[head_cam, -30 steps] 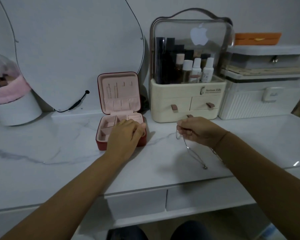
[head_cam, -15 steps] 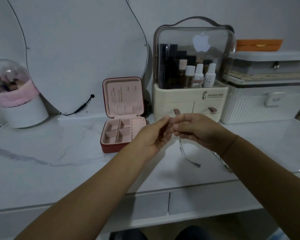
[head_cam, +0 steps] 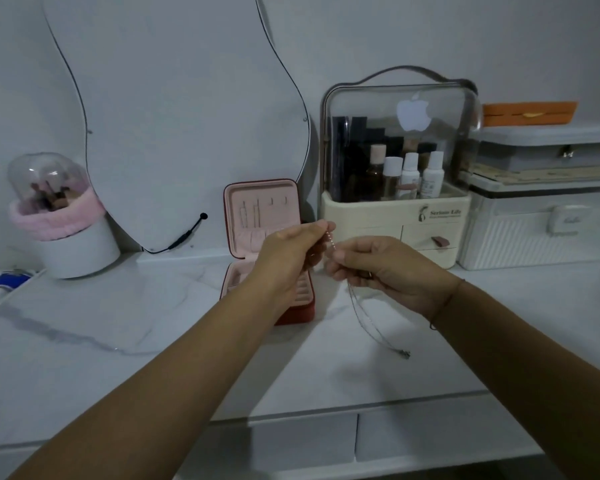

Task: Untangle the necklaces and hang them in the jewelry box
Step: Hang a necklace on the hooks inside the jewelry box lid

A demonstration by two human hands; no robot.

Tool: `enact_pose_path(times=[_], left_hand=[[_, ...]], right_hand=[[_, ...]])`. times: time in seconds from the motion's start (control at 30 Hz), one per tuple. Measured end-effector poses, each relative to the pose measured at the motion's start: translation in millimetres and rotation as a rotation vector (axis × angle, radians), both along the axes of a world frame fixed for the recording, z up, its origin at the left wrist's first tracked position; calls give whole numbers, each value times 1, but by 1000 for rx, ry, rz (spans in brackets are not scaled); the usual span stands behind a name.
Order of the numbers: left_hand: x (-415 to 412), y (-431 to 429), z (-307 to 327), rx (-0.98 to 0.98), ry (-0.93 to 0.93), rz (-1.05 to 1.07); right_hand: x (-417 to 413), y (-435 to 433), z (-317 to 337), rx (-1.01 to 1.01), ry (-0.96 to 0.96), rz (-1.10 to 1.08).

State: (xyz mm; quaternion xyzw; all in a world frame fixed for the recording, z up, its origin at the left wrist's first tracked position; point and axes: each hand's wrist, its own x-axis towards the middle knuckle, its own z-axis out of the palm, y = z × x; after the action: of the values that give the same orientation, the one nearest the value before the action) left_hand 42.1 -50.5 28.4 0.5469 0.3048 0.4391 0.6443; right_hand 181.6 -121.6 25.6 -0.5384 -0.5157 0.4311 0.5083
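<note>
Necklace [head_cam: 361,315] strands hung from the right hand [head_cam: 385,268] in the head view. Two thin lines ran down and right to a small end piece [head_cam: 405,355] that lay on the table [head_cam: 118,341], toward its front edge. The right hand was curled and pinched the chain at its top. The left hand [head_cam: 291,251] pinched a short beaded stretch just above, thumb against fingertip, so the two grips were almost touching. Both hands were raised in front of the box [head_cam: 262,216]. It stood open in the middle of the table near the back edge, lid upright, base partly hidden behind the left hand. Small hooks [head_cam: 278,201] showed high in the lid. Whether the strands were one looped chain or two, I could not tell.

The risks, as I judged them:
- **Knot or break:** with the grips so close, a pull apart could tighten any knot between them rather than loosen it. A hard tug could snap so fine a chain.
- **Snagging:** the trailing end could drag and catch on the box corner if the chain were carried to the lid.
- **Missed hook:** the hooks were small and the light dim, so a loop could miss and slide into the base.
- **Knocked box:** a reaching forearm could tip the lid or shove the box toward the organizer [head_cam: 395,220] just right of it.
</note>
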Motion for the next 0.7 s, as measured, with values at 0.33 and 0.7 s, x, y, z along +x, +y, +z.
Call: enact_pose_path(times=[0.33,0.7], left_hand=[[-13,9,25,160,33,78],[-30,23,54,295,65,156]], right_hand=[[-11,20,27,138,95,-104],[-25,40,66,160,59,-107]])
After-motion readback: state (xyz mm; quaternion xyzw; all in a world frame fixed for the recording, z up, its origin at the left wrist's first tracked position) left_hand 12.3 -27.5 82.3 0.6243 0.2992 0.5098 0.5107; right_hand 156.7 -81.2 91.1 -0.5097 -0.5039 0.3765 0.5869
